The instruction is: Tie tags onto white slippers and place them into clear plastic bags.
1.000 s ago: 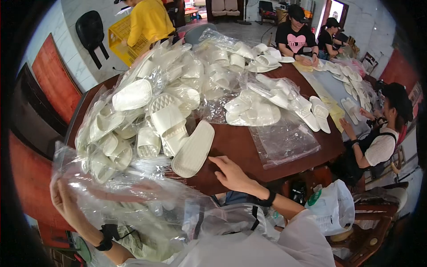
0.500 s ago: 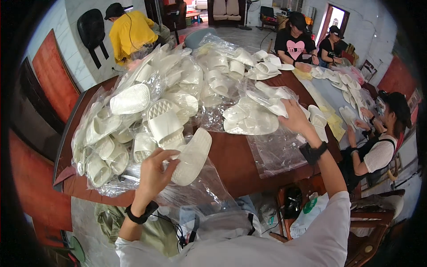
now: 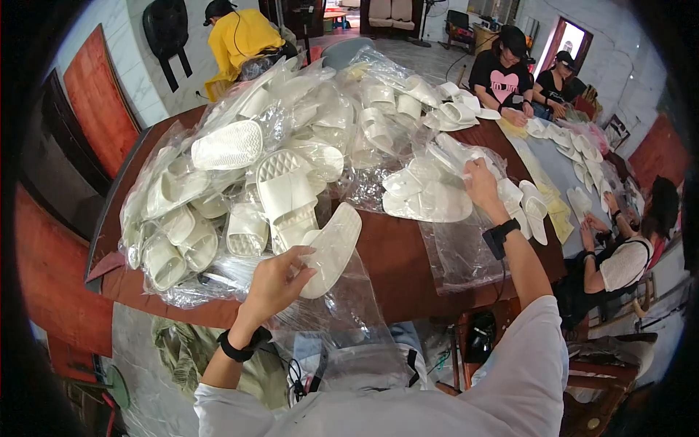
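A whitish slipper (image 3: 336, 247), sole toward me, stands tilted in my left hand (image 3: 280, 282), whose thumb and fingers are closed on its lower end. Clear plastic film (image 3: 353, 295) hangs around and below it. My right hand (image 3: 483, 186) is at the smaller group of slippers, its fingers pinched at the edge of a clear bag (image 3: 489, 156) around a slipper; the exact grip is partly hidden. Just left of that hand lie bagged slippers (image 3: 426, 195). A large heap of bagged slippers (image 3: 295, 189) rises in front of my left hand.
The brown table (image 3: 393, 240) carries the heap. A flat clear bag (image 3: 462, 255) lies near its front edge. To the right, loose slippers (image 3: 535, 211) lie beside a grey table (image 3: 557, 171), where several people sit. Someone in yellow (image 3: 244, 44) bends beyond the heap. A wooden chair (image 3: 502, 320) stands below right.
The view has shifted, so the scene sits farther right. My left hand still holds the slipper. The slipper by my right hand has tipped away, and that hand's fingers have drawn together.
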Demonstrator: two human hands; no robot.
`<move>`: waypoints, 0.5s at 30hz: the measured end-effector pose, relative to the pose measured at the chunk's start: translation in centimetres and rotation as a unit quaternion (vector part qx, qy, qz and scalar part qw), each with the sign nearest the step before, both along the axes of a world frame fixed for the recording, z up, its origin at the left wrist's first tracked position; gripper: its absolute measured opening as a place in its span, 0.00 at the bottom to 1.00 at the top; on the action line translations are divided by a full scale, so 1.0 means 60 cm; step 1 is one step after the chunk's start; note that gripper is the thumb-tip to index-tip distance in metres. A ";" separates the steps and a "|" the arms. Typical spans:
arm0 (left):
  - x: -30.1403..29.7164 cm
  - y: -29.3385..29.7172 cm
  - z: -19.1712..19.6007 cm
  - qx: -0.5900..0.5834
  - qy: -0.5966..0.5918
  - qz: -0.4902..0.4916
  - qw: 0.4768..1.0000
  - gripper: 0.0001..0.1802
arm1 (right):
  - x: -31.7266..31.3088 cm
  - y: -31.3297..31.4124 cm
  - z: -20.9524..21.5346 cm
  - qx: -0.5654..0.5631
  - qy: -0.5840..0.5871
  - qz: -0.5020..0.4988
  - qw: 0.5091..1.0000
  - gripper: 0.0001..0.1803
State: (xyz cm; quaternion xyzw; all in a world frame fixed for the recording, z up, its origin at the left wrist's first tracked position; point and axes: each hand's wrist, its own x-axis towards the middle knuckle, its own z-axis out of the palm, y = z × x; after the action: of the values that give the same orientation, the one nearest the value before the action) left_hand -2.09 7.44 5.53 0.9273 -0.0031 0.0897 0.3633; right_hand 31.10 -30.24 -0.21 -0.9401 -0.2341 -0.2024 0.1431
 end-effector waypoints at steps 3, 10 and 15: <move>-0.002 0.004 -0.006 -0.017 -0.005 -0.004 1.000 0.18 | 0.026 -0.012 0.011 0.059 -0.080 -0.005 0.995 0.08; -0.006 0.002 -0.006 -0.081 -0.001 -0.003 0.997 0.17 | 0.013 0.080 0.110 0.289 -0.088 -0.029 0.953 0.02; -0.008 0.008 -0.016 -0.082 -0.007 0.006 0.997 0.17 | -0.076 0.228 0.149 0.373 -0.063 0.114 0.919 0.03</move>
State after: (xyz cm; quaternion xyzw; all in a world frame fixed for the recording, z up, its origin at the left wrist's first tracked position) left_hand -2.57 7.91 4.58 0.8936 0.0076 0.0979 0.4379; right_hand 26.51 -16.56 8.70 -0.7707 -0.2560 -0.3165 0.4902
